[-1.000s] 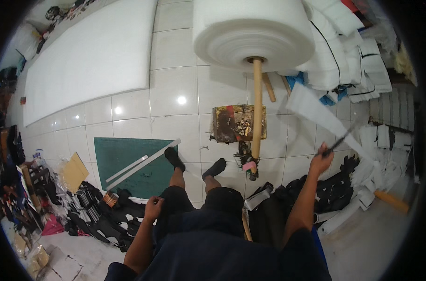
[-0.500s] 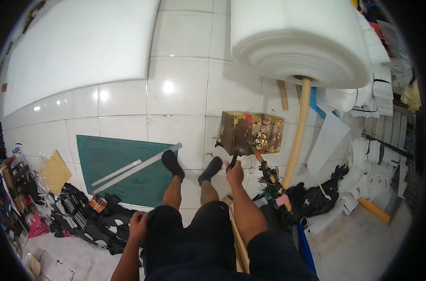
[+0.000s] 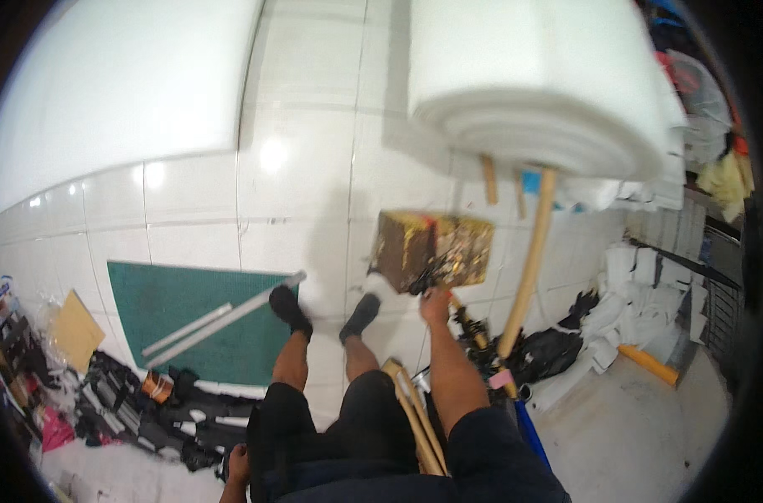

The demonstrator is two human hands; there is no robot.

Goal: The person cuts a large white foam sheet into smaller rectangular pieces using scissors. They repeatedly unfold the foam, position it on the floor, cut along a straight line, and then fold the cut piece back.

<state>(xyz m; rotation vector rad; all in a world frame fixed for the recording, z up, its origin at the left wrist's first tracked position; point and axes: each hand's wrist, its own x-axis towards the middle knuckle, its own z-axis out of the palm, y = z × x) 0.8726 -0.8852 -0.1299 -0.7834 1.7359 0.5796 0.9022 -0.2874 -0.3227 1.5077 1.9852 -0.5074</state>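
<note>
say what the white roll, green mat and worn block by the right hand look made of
White roll: probably foam sheet, matte, wound in soft layers. Green mat: likely plastic or rubber, dull, flat. Worn block: maybe painted wood, yellow patches on brown; unsure.

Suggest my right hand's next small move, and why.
Perhaps set the dark tool down on the block: your right hand seems to hold it, already reaching to the block's near side. Go gently, as blur hides whether they touch.
</note>
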